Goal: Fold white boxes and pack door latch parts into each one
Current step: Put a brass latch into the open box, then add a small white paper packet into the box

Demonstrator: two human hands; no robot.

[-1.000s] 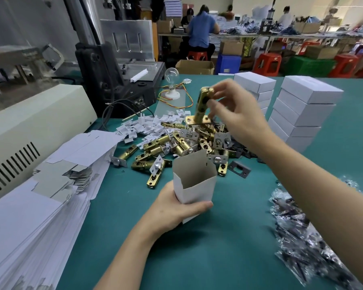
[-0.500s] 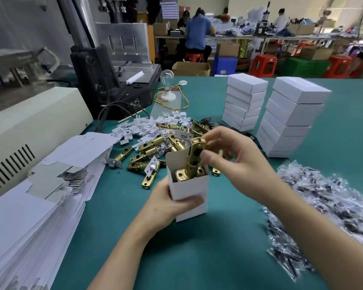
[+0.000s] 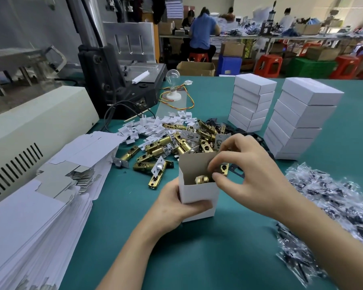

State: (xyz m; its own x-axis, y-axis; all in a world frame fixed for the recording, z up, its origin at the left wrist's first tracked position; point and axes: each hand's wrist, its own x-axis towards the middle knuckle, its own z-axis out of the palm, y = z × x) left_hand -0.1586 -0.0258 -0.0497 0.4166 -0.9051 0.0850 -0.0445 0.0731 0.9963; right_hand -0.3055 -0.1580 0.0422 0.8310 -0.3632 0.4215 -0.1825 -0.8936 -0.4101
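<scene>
An open white box (image 3: 199, 193) stands upright on the green table (image 3: 197, 258). My left hand (image 3: 176, 204) grips its lower left side. A brass latch (image 3: 201, 179) sits down inside the box, with only its top end showing at the mouth. My right hand (image 3: 249, 164) hovers over the opening, its thumb and curled fingers pinching at that latch end. Just behind the box lies a pile of loose brass latches (image 3: 176, 143) mixed with white card inserts (image 3: 151, 126).
Flat box blanks (image 3: 50, 195) are heaped along the left, beside a cream machine (image 3: 29, 126). Two stacks of closed white boxes (image 3: 252, 101) (image 3: 302, 118) stand at the back right. Small plastic bags (image 3: 333, 206) of dark parts lie on the right. A light bulb (image 3: 173, 84) stands behind the pile.
My right hand carried a brass latch from above the pile down into the open box, where it has sunk almost fully in. My left hand kept holding the box.
</scene>
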